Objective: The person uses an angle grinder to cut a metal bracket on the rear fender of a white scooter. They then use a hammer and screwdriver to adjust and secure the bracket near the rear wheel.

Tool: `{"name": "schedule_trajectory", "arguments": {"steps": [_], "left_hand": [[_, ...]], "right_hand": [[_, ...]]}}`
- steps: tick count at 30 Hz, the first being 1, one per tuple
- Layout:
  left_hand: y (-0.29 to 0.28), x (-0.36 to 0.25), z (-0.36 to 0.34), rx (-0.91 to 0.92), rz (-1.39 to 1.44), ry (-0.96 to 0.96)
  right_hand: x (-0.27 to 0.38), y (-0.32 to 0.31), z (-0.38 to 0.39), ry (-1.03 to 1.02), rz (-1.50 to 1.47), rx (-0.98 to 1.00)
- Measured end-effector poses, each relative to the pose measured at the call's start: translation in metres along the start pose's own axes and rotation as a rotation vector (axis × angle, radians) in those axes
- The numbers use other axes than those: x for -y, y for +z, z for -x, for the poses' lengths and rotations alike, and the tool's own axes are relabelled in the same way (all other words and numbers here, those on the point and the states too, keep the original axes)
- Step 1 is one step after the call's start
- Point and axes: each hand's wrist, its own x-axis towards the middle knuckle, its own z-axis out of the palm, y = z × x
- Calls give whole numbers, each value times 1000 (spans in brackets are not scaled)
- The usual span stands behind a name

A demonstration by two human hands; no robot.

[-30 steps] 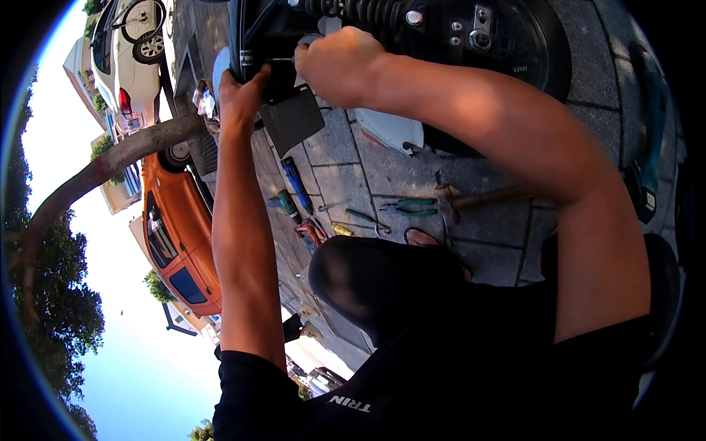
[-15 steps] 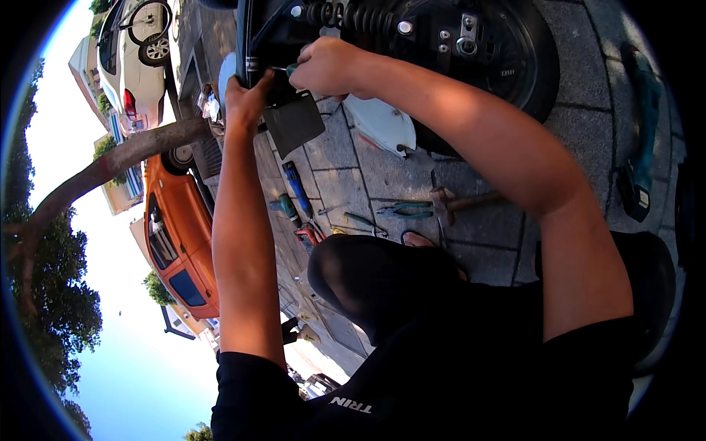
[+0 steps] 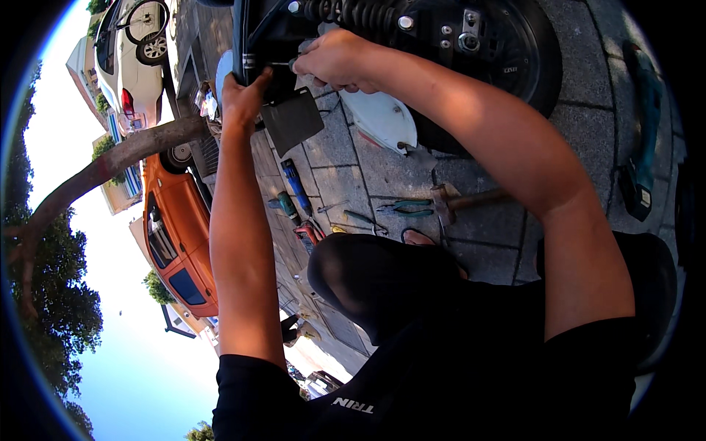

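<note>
My right hand (image 3: 334, 60) is closed around a screwdriver (image 3: 281, 64), its thin shaft reaching left toward the dark frame; the fingers hide most of the handle. My left hand (image 3: 243, 101) grips the end of the black frame bar (image 3: 248, 44) of a two-wheeler, thumb on the near side, other fingers partly hidden. Below the hands hangs a black mudguard flap (image 3: 293, 121). A coil spring shock (image 3: 353, 12) and the black wheel (image 3: 526, 66) are to the right. Under my right wrist, a white body panel (image 3: 382, 121) lies on the paving.
On the paving lie a blue-handled tool (image 3: 296, 184), a green screwdriver-like tool (image 3: 287, 207), green-handled pliers (image 3: 406, 209) and a hammer (image 3: 463, 202). A teal power tool (image 3: 641, 140) lies at far right. A tree trunk (image 3: 110, 158), an orange van (image 3: 176, 235) and a white car (image 3: 132, 66) are at left.
My right hand has shifted slightly and turned, with its lower fingers looser and more spread around the handle. My left hand stays on the frame bar.
</note>
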Motion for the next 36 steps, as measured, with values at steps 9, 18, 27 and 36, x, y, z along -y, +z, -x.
{"name": "schedule_trajectory", "arguments": {"steps": [9, 18, 27, 36], "left_hand": [[-1, -8, 6, 3, 2, 14], [2, 0, -4, -9, -8, 45], [2, 9, -9, 25, 52, 63], [0, 7, -6, 34, 15, 17]], "right_hand": [[0, 0, -2, 5, 10, -3], [-4, 6, -20, -204, 773, -132], [-11, 6, -20, -249, 771, -168], [-4, -1, -18, -169, 541, -69]]}}
